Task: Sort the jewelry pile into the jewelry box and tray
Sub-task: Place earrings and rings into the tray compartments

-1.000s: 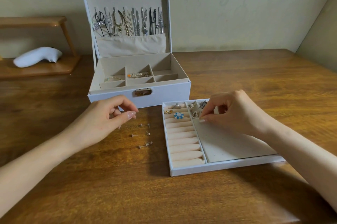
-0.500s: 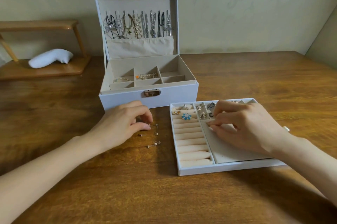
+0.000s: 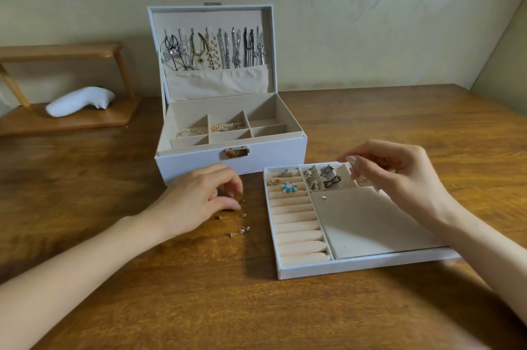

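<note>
The little pile left to sort is a scatter of stud earrings (image 3: 241,221) lying on the tabletop (image 3: 199,292) at the centre of the frame, just left of the tray (image 3: 356,267) and in front of the open jewelry box (image 3: 228,164). The left hand (image 3: 196,201) rests over the top of that scatter with its fingers (image 3: 231,202) curled down onto the wood. They seem to be closing on one stud, though I cannot tell whether anything is pinched yet. The right hand (image 3: 399,175) hovers above the small compartments (image 3: 346,178) along the tray's far edge, fingers bent with the tips close together, and whether they hold a piece is too small to make out. One tiny stud (image 3: 324,197) sits alone on the flat pad (image 3: 370,224), near its upper left corner. To do this step well, it looks best to take one stud at a time by the post with thumb and forefinger, lift it straight up so the neighbours are not swept aside, and keep the right hand free to receive it and place it on the tray.
</note>
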`<state>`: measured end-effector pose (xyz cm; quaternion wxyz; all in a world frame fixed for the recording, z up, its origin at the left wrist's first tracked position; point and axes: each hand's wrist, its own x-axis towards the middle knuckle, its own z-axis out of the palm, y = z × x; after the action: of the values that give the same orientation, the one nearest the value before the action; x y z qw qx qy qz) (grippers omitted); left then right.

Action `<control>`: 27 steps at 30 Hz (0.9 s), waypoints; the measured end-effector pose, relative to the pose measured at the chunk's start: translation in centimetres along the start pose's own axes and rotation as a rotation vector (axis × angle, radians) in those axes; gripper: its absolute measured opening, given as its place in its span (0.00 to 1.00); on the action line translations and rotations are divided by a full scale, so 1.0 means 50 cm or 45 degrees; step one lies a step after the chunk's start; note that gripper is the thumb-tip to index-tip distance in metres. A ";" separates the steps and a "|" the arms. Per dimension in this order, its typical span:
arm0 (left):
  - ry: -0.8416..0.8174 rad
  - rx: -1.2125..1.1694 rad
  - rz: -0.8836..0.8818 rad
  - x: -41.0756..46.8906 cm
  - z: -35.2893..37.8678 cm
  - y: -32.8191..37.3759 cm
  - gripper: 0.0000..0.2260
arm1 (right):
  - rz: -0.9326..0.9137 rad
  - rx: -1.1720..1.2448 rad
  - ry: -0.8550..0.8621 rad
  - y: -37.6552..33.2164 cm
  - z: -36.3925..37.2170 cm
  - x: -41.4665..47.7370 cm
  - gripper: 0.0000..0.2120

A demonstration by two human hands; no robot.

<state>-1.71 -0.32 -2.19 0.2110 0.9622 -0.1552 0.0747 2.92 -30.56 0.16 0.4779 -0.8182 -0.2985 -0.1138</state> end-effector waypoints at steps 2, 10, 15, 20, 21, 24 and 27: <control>-0.016 0.017 0.034 0.005 0.004 0.003 0.08 | 0.017 0.025 0.003 0.005 0.004 0.000 0.06; -0.012 0.033 -0.013 0.010 0.012 0.008 0.12 | 0.046 0.077 -0.012 -0.001 0.005 -0.003 0.07; 0.119 -0.409 -0.181 0.015 -0.026 0.056 0.06 | 0.051 0.207 0.024 -0.021 0.002 0.000 0.06; -0.030 -1.107 -0.206 0.049 -0.033 0.175 0.01 | -0.054 0.278 -0.152 -0.067 0.032 0.006 0.05; -0.054 -1.162 -0.202 0.058 -0.024 0.189 0.02 | -0.074 0.265 -0.170 -0.072 0.037 0.006 0.06; -0.024 -1.321 -0.249 0.081 -0.010 0.203 0.08 | -0.048 0.252 -0.134 -0.075 0.034 0.012 0.08; 0.008 -1.338 -0.259 0.092 -0.008 0.209 0.13 | 0.016 0.266 -0.087 -0.063 0.023 0.014 0.08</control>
<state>-0.85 -10.41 3.15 0.6709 0.7369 -0.0769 -0.0310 1.48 -28.16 2.12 0.5510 -0.7692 -0.3197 -0.0512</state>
